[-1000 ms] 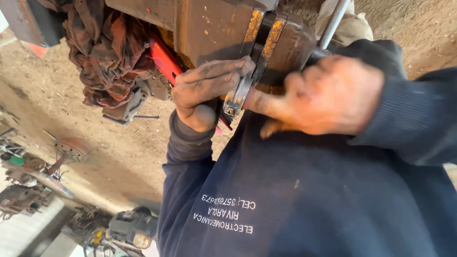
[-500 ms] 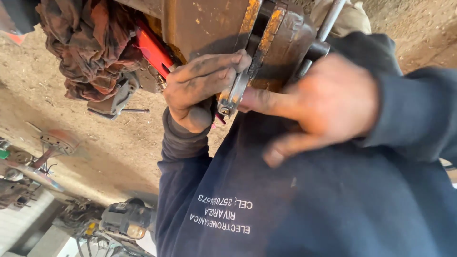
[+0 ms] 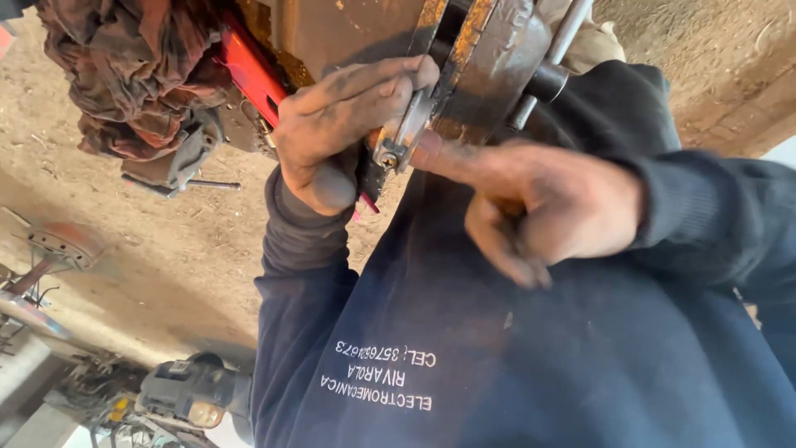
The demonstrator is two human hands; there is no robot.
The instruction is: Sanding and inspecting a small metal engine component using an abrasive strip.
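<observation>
I count two hands: my left hand [image 3: 344,124] and my right hand [image 3: 547,207]. I see one rusty metal housing [image 3: 348,33], one small metal clip [image 3: 402,133], one red bar [image 3: 253,75], one dirty rag [image 3: 124,66], and one steel rod [image 3: 568,33].

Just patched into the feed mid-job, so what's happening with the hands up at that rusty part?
A person in a dark blue sweatshirt works on a rusty metal assembly. The grimy left hand grips a small silver bracket at its lower edge, fingers curled over it. The right hand points its index finger at that same spot, touching just beside the bracket. A dirty reddish rag hangs to the left, next to a red part.
</observation>
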